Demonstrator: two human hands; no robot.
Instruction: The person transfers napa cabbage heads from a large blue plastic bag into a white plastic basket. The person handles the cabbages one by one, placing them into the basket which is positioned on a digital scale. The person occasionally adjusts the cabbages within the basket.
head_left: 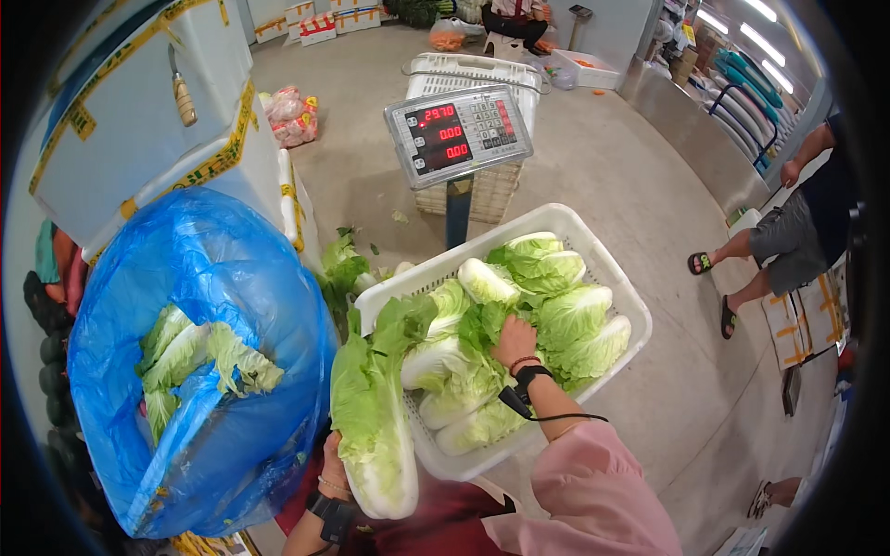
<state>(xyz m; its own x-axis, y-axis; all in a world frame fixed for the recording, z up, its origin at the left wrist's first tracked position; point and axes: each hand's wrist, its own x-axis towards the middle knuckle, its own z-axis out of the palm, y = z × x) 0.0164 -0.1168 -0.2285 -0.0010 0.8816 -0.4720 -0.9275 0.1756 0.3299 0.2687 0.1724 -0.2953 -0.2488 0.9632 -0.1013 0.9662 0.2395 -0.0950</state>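
My left hand (335, 462) grips a long napa cabbage (375, 431) by its side, near the white base. Its leafy top points away from me and overlaps the left rim of a white plastic crate (629, 306). Several paler napa cabbages (577, 313) fill that crate in rows. Among them, my right hand (516, 342) touches loose green leaves (483, 326) near the middle; its fingertips are hidden, so I cannot tell whether it grips one. Left of the crate, a large blue plastic bag (278, 292) gapes wide, with cabbage leaves (184, 354) inside.
Behind the crate stands a scale's lit display (459, 135) on a post (459, 212). A sickle with a wooden handle (184, 101) rests against stacked foam boxes (132, 104) at left. Loose leaves (344, 267) lie beyond the bag. A person (793, 222) stands at right; another (514, 21) sits far back.
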